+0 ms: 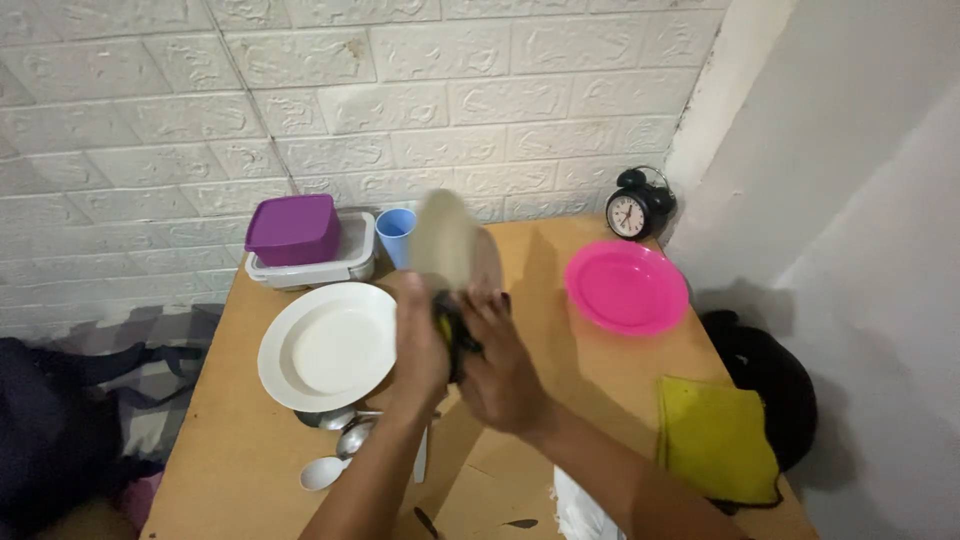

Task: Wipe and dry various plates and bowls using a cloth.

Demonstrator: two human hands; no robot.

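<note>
Forearms: both rise from the bottom edge, nearest the camera, and meet above the middle of the worktop (230, 440)
Left hand (420, 345): closed around the lower edge of a blurred, pale round dish (450, 245); the dish stands tilted up, above the worktop, between the white plate and the pink plate
Right hand (500, 370): clenched on a dark cloth (455, 335) with a yellow edge, pressed against the dish
Progress: by my judgement the wiping of this dish is under way, not finished; whether the other pieces are done I cannot tell
White plate (325, 345): flat on the worktop, just left of the hands; spoons (335, 445) lie at its near edge
Pink plate (625, 287): lies to the right, apart from the hands
Behind: purple-lidded box (293, 230) on a clear container; blue cup (395, 232); black alarm clock (638, 205)
Near right: folded yellow cloth (715, 440), untouched
</note>
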